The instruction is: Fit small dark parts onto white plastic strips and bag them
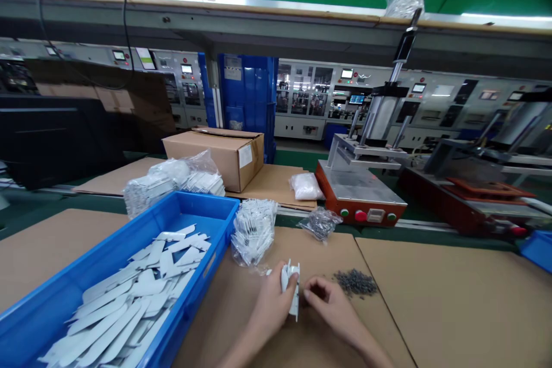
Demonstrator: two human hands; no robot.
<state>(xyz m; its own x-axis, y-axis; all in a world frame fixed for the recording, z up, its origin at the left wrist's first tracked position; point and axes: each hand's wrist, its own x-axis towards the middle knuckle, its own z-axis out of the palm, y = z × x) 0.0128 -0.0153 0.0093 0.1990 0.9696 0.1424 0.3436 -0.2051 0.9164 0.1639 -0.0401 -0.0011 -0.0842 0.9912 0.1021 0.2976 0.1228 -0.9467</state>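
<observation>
My left hand [272, 300] is closed around a white plastic part [295, 293], held tilted upright above the cardboard. Just right of it, apart from the part, is my right hand [330, 303]; its thumb and forefinger are curled together, and whatever they pinch is too small to make out. A pile of small dark grey pieces [356, 283] lies on the cardboard beyond my right hand. Left of my hands, a blue bin [224, 224] holds many flat white plastic pieces [142, 299]. A clear bag of thin white parts [255, 227] lies against the bin's right side.
A small bag of dark pieces [319, 223] and a white bag [306, 186] lie farther back. A press with a red base [364, 195] stands at the back right, another press [478, 195] beyond it. A cardboard box [215, 155] sits behind the bin.
</observation>
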